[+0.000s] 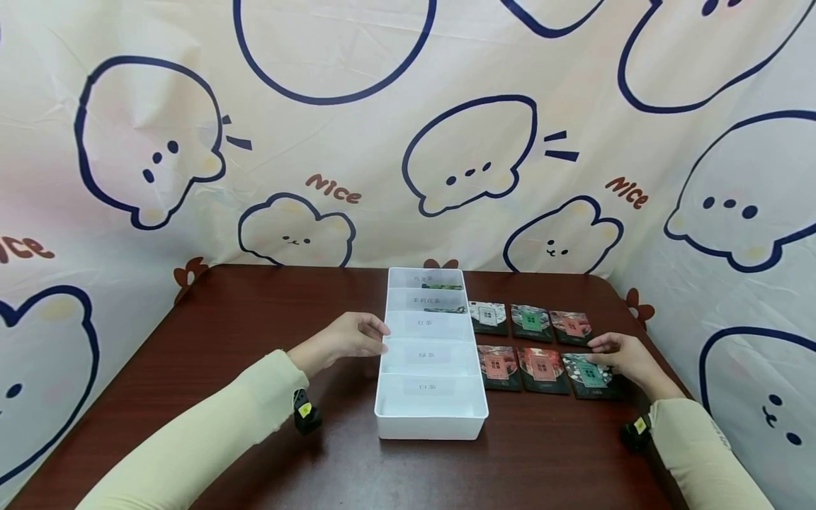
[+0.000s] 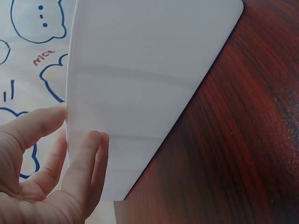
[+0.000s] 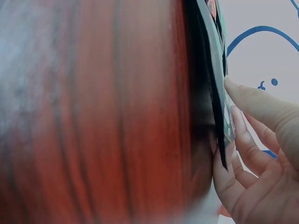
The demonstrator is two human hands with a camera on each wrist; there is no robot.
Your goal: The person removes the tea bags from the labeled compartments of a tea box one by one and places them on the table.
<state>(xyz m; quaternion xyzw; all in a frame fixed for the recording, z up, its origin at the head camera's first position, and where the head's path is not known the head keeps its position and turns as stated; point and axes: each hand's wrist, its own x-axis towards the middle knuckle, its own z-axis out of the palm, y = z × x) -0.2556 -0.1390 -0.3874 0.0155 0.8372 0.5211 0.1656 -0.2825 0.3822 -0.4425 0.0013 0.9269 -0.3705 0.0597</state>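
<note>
1. Down on the table (image 1: 223, 333), the left hand (image 1: 344, 338) rests against the left wall of a white divided tray (image 1: 431, 418), fingers nearly straight and spread along the plastic, not curled round it.
2. The right hand (image 1: 621, 358) touches the green-fronted packet (image 1: 591, 375) at the right end of the near row; the right wrist view shows its thumb and fingers (image 3: 243, 135) pinching that packet's edge.
3. The tray stands lengthwise in the middle of the table, split into 5 compartments, each with a small label. The 2 farthest compartments hold something dark green; what it is cannot be told.
4. Just right of the tray lie 6 dark packets in 2 rows of 3: a white one (image 1: 488, 316), a green one (image 1: 530, 321) and a pink one (image 1: 571, 326) at the back, 2 reddish ones (image 1: 499, 366) and the green-fronted packet in front.
5. Behind the table hangs a cream cloth (image 1: 357, 142) printed with outlined cartoon animals.
</note>
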